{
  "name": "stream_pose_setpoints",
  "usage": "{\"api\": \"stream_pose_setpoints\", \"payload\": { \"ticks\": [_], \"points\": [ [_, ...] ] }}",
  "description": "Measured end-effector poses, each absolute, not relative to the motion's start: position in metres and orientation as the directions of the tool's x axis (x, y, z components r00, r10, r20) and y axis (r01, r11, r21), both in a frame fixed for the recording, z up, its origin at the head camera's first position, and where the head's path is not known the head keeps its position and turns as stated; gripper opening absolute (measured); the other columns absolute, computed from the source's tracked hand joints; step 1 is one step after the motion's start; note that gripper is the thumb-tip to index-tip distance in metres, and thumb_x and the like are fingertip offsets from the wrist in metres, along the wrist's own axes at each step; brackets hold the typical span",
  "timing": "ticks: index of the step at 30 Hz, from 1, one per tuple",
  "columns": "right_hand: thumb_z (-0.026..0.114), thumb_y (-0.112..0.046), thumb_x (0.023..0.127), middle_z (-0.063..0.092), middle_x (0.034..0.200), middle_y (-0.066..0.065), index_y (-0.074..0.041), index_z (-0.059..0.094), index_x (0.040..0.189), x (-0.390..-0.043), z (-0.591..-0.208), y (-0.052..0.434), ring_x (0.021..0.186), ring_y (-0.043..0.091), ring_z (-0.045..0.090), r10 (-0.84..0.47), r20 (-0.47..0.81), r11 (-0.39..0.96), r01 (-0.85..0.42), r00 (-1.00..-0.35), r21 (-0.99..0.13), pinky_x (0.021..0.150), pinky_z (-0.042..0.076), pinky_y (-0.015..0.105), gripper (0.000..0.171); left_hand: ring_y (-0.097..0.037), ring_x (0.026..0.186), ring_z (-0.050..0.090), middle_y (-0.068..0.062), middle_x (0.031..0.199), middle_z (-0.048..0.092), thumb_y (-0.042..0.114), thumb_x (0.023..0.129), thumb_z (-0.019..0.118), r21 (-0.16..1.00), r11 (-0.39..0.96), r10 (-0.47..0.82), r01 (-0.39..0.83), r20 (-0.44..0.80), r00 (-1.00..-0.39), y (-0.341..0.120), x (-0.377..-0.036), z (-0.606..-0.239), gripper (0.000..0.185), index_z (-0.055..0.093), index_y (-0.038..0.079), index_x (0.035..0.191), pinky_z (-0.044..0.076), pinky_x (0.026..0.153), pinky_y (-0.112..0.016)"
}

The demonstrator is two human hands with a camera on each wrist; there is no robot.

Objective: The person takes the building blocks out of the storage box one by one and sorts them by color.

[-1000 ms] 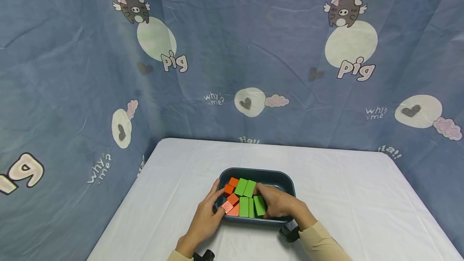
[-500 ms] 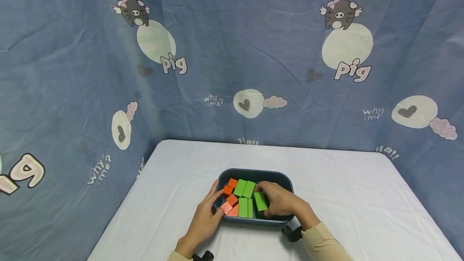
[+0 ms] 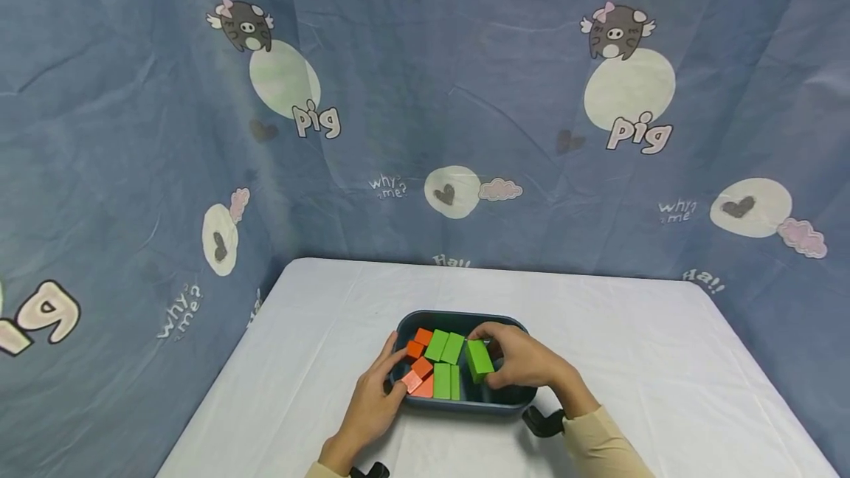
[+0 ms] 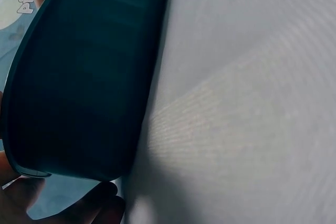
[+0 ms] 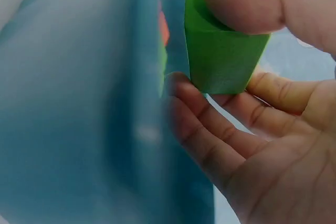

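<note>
A dark blue tub (image 3: 465,406) sits on the white table and holds several green blocks (image 3: 443,360) and orange blocks (image 3: 421,369). My right hand (image 3: 514,358) pinches one green block (image 3: 479,360) between thumb and fingers, lifted a little above the others; the right wrist view shows that green block (image 5: 221,51) under the thumb. My left hand (image 3: 377,397) grips the tub's left rim, thumb inside near an orange block. In the left wrist view the tub's outer wall (image 4: 84,77) fills the left side, with fingertips (image 4: 100,203) below it.
The white tablecloth (image 3: 631,360) spreads around the tub on all sides. A blue cartoon-print curtain (image 3: 465,94) hangs behind and to the left of the table. Black wrist-camera mounts (image 3: 544,423) show near my sleeves.
My right hand has taken a green block from the tub's right side and raised it, tilting it. My left hand has kept its hold on the rim.
</note>
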State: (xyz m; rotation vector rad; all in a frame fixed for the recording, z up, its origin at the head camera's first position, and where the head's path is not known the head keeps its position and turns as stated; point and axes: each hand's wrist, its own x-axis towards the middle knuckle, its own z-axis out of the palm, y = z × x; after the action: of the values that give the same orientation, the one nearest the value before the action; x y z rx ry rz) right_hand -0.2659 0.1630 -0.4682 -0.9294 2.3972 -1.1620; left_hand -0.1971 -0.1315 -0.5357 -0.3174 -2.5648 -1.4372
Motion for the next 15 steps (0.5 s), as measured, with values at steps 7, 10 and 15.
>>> {"api": "stream_pose_setpoints", "payload": {
  "ticks": [7,10,15],
  "points": [
    [0.078,-0.002,0.076,0.064,0.112,0.003,-0.002,0.055,0.136,-0.263,-0.458,0.175,0.092,0.017,0.067,-0.646,0.033,0.443,-0.41,-0.763,-0.797,0.081,0.058,0.046,0.065,-0.018,0.145,0.035,-0.002,0.164,0.031,0.0,0.088,0.059,0.822,0.507,0.079,0.26,0.256,-0.963,-0.131,-0.196,-0.539,0.056,0.059,0.005,0.143,0.045,0.099,-0.034],
    [0.078,-0.001,0.075,0.064,0.111,0.005,-0.002,0.055,0.137,-0.263,-0.453,0.182,0.092,0.018,0.067,-0.622,0.055,0.439,-0.407,-0.781,-0.801,0.08,0.058,0.044,0.066,-0.019,0.145,0.036,0.0,0.164,0.031,0.0,0.088,0.059,0.826,0.502,0.075,0.257,0.254,-0.964,-0.131,-0.196,-0.538,0.056,0.059,0.005,0.143,0.045,0.102,-0.037],
    [0.078,0.002,0.073,0.065,0.108,0.006,-0.005,0.057,0.134,-0.263,-0.448,0.197,0.088,0.02,0.067,-0.567,0.089,0.444,-0.395,-0.819,-0.804,0.079,0.056,0.043,0.064,-0.019,0.145,0.034,-0.002,0.164,0.032,0.0,0.087,0.059,0.831,0.489,0.082,0.265,0.259,-0.962,-0.133,-0.197,-0.537,0.057,0.058,0.005,0.144,0.038,0.111,-0.051]
  ]
}}
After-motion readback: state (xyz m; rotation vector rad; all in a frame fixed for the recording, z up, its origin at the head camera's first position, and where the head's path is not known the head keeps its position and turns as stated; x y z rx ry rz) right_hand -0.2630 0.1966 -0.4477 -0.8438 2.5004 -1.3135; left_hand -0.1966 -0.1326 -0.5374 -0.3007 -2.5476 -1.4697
